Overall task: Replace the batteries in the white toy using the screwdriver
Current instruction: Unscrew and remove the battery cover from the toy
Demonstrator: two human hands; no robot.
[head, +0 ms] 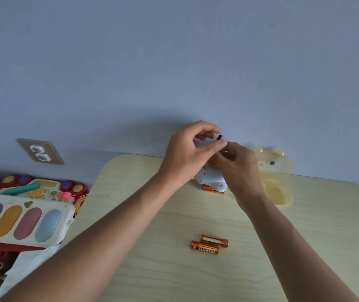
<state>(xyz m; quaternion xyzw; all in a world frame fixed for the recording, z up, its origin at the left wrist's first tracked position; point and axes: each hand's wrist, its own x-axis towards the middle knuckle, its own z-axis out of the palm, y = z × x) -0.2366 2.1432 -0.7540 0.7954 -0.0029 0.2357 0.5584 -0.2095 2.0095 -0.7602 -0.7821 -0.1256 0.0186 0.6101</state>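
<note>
The white toy (212, 180) is lifted above the far part of the wooden table (152, 269), mostly hidden by both hands. My left hand (187, 153) grips its upper part, with a small dark piece (219, 137) showing at my fingertips. My right hand (237, 166) holds the toy from the right, fingers curled against it. Two orange batteries (209, 245) lie side by side on the table nearer to me. More orange batteries (213, 189) lie under the toy. I see no screwdriver.
A translucent yellow bear-shaped box (277, 177) stands at the right against the blue wall. Left of the table lies a pile of colourful toys, with a white keyboard toy (21, 221) on top. A wall socket (40, 151) is at the left.
</note>
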